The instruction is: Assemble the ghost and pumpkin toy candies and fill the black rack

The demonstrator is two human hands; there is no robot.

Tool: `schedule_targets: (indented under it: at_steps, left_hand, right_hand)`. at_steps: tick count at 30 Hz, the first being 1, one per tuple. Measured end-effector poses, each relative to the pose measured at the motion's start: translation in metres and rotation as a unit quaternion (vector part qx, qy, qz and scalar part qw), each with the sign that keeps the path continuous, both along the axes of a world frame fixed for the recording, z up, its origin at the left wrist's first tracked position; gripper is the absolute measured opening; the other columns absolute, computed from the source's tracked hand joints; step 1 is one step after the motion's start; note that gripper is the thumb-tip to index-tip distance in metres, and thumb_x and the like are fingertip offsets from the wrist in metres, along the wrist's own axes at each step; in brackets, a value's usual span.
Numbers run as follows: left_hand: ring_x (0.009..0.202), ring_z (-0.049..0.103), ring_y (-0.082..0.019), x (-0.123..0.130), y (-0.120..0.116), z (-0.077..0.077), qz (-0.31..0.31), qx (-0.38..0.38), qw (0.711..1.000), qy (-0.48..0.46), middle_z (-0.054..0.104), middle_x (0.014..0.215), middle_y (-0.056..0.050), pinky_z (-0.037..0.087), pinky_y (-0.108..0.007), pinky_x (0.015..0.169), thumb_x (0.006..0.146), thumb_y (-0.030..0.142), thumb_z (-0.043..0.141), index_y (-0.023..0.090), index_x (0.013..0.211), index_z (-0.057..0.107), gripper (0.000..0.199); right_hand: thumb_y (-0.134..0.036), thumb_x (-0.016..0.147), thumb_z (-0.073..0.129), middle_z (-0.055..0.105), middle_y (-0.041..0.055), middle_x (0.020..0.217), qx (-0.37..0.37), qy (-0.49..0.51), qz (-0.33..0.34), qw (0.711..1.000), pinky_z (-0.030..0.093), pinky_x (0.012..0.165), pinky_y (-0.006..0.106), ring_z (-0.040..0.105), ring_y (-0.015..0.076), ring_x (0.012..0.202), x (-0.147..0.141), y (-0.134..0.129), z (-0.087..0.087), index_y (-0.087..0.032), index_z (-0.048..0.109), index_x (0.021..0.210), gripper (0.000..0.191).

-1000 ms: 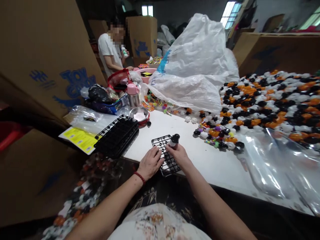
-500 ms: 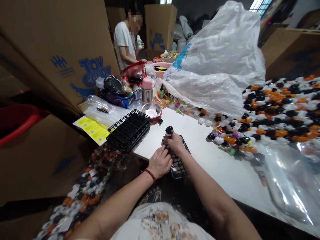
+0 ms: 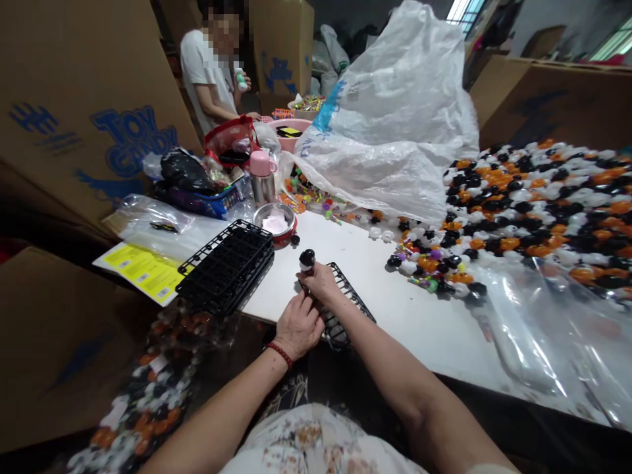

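My right hand is closed round a small toy with a glossy black and white head; the head sticks up above the fingers and the lower part is hidden. Just below and to the left, my left hand has its fingers curled together close to the right fingertips. What the left fingers pinch is hidden. Beneath both hands, at the table's front edge, lies a black plastic grid rack, partly covered by the hands and the right forearm.
Stacked black racks stand on the left, near yellow printed sheets. Behind them are a metal bowl and a pink-lidded flask. Black, white and orange toy pieces are heaped right, beside clear plastic bags. A person is across the table.
The view has turned a little to the right, so everything sits further left. Both hands keep nearly the same pose around the toy, and more of the rack shows beside my right forearm.
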State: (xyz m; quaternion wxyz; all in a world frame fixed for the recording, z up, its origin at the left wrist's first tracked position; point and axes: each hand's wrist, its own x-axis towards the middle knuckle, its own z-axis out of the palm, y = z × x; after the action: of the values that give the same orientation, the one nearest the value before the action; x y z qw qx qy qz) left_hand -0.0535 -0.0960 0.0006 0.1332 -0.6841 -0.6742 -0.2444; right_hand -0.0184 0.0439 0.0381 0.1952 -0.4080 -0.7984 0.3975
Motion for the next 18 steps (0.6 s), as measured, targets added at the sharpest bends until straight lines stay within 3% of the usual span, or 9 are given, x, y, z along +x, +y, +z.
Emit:
schedule_targets:
  at_steps: [6, 10, 18]
  left_hand:
    - [0.122, 0.051, -0.034, -0.0002, -0.0011, -0.0017, 0.01, -0.018, 1.0, 0.0, 0.061, 0.117, -0.015, 0.047, -0.049, 0.101, 0.084, 0.024, 0.057, 0.016, 0.108, 0.067, 0.027]
    - [0.117, 0.053, -0.034, -0.0012, -0.0007, -0.0009, 0.012, -0.01, 1.0, 0.017, 0.061, 0.119, -0.017, 0.049, -0.049, 0.097, 0.084, 0.025, 0.058, 0.014, 0.111, 0.067, 0.03]
    - [0.119, 0.053, -0.032, -0.0086, 0.0036, 0.001, -0.008, 0.005, 0.999, 0.05, 0.063, 0.116, -0.015, 0.048, -0.046, 0.098, 0.086, 0.02, 0.056, 0.015, 0.109, 0.068, 0.026]
  right_hand:
    - [-0.025, 0.082, 0.065, 0.072, 0.006, 0.082, 0.051, -0.018, 0.027, 0.998, 0.043, 0.068, 0.025, 0.064, 0.0181, 0.075, 0.0007, -0.0055, 0.0005, -0.017, 0.069, 0.084, 0.01]
    - [-0.023, 0.083, 0.064, 0.073, 0.0092, 0.093, 0.099, -0.05, 0.049, 0.993, 0.044, 0.074, 0.026, 0.065, 0.02, 0.084, 0.001, -0.0059, 0.0012, -0.016, 0.069, 0.093, 0.013]
    - [-0.028, 0.085, 0.066, 0.071, 0.0068, 0.094, 0.081, -0.059, 0.085, 0.991, 0.045, 0.077, 0.027, 0.064, 0.0195, 0.088, -0.0002, -0.0017, 0.0051, -0.018, 0.069, 0.099, 0.018]
